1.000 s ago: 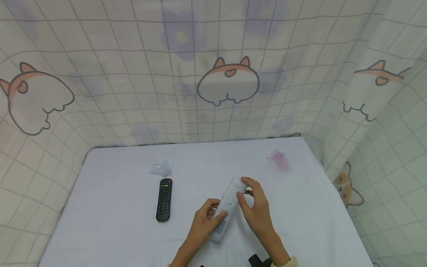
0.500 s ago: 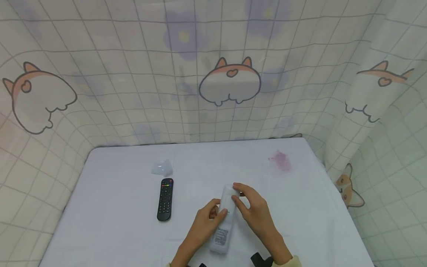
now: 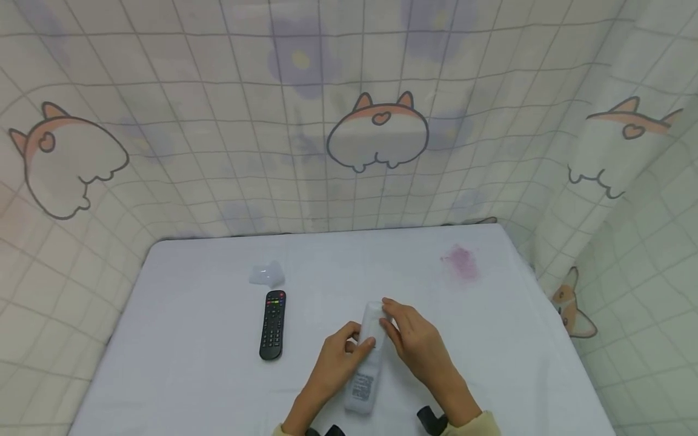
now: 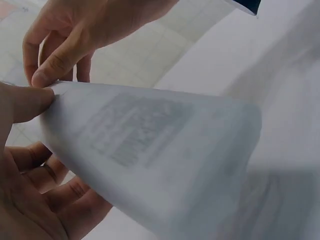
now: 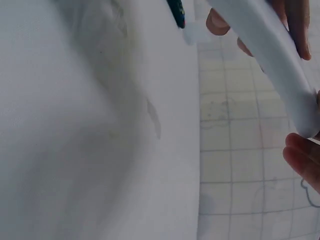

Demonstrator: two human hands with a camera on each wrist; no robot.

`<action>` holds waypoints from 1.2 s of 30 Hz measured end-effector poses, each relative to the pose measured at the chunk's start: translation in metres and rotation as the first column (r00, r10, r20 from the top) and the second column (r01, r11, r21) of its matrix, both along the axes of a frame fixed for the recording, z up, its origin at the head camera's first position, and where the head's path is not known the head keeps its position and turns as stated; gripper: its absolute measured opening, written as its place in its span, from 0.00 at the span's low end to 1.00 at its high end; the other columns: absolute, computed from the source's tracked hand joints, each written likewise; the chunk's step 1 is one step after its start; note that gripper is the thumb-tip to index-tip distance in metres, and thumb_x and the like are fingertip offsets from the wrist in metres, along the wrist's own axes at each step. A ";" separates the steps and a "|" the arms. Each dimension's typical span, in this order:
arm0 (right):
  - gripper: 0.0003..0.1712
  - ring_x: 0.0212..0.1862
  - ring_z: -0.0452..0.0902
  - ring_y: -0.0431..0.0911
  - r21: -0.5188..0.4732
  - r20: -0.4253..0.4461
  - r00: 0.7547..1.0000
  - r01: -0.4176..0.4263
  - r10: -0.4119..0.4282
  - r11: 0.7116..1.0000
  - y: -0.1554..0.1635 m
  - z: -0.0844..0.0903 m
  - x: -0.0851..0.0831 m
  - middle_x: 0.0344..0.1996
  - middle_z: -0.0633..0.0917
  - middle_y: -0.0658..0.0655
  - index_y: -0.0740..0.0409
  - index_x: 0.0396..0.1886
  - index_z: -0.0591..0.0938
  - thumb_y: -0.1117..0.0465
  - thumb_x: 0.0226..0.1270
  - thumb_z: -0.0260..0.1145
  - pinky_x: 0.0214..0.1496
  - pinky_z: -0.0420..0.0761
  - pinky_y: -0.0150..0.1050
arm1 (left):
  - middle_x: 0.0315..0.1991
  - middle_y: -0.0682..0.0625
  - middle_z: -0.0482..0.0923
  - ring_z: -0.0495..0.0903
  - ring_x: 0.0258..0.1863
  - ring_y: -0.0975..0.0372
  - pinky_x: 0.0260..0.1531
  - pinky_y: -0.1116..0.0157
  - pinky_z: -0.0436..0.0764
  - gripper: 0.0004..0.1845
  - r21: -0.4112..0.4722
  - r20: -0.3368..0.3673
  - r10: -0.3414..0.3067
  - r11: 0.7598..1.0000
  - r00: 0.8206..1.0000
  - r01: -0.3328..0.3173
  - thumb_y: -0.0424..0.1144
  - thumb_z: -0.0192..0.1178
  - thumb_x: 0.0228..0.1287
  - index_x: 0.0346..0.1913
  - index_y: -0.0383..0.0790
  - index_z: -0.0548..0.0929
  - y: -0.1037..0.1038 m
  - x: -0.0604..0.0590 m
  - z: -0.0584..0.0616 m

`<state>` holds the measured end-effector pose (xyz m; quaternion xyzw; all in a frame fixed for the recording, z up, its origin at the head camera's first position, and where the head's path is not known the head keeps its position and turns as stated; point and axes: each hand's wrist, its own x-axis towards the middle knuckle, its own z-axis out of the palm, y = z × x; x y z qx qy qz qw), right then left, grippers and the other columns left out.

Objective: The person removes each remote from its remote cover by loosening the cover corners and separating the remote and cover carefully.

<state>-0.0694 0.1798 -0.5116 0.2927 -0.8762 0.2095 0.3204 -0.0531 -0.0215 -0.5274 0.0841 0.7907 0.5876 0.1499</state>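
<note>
Gripping a white remote [image 3: 366, 357], left hand [image 3: 339, 360] and right hand [image 3: 417, 345] curl around it; its label is blurred.

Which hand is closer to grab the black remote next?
Likely the left hand: it is on the side of the black remote, though it grips the white remote. The right hand holds it from the far side.

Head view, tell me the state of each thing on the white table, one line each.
White rectangular remote: held off the table, label side up.
Left hand: grips the white remote.
Right hand: pinches its far end.
Black remote control: lying flat, buttons up.
Small clear plastic piece: lying loose.
Pink stain: on the cloth.
</note>
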 end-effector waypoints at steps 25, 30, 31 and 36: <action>0.14 0.31 0.83 0.49 -0.012 -0.191 0.964 0.186 -0.185 0.982 -0.008 -0.006 -0.002 0.40 0.89 0.58 0.65 0.45 0.86 0.60 0.82 0.58 0.29 0.81 0.40 | 0.38 0.43 0.91 0.89 0.29 0.66 0.26 0.68 0.87 0.22 0.061 0.001 0.020 0.998 1.000 -0.020 0.55 0.64 0.74 0.56 0.40 0.78 0.007 0.004 0.002; 0.13 0.29 0.82 0.49 -0.064 -0.170 0.968 0.178 -0.187 0.982 -0.007 -0.007 -0.003 0.40 0.89 0.58 0.65 0.43 0.86 0.59 0.81 0.60 0.27 0.81 0.41 | 0.39 0.42 0.91 0.89 0.30 0.67 0.27 0.68 0.87 0.22 0.056 -0.015 0.028 0.998 0.999 -0.028 0.55 0.64 0.73 0.56 0.41 0.78 0.007 0.005 0.001; 0.14 0.29 0.82 0.48 -0.077 -0.158 0.969 0.179 -0.189 0.981 -0.007 -0.007 -0.003 0.40 0.89 0.58 0.65 0.43 0.86 0.59 0.81 0.60 0.27 0.80 0.41 | 0.39 0.42 0.91 0.89 0.30 0.67 0.27 0.68 0.87 0.22 0.054 -0.015 0.030 0.998 0.999 -0.029 0.56 0.64 0.73 0.56 0.41 0.78 0.008 0.005 0.001; 0.14 0.24 0.77 0.44 -0.104 -0.121 0.968 0.206 -0.218 0.973 -0.008 -0.009 -0.002 0.38 0.88 0.56 0.63 0.43 0.84 0.57 0.82 0.58 0.24 0.76 0.37 | 0.39 0.42 0.91 0.89 0.30 0.67 0.27 0.68 0.87 0.22 0.053 -0.005 0.035 0.998 0.999 -0.035 0.56 0.64 0.73 0.56 0.42 0.79 0.008 0.007 0.001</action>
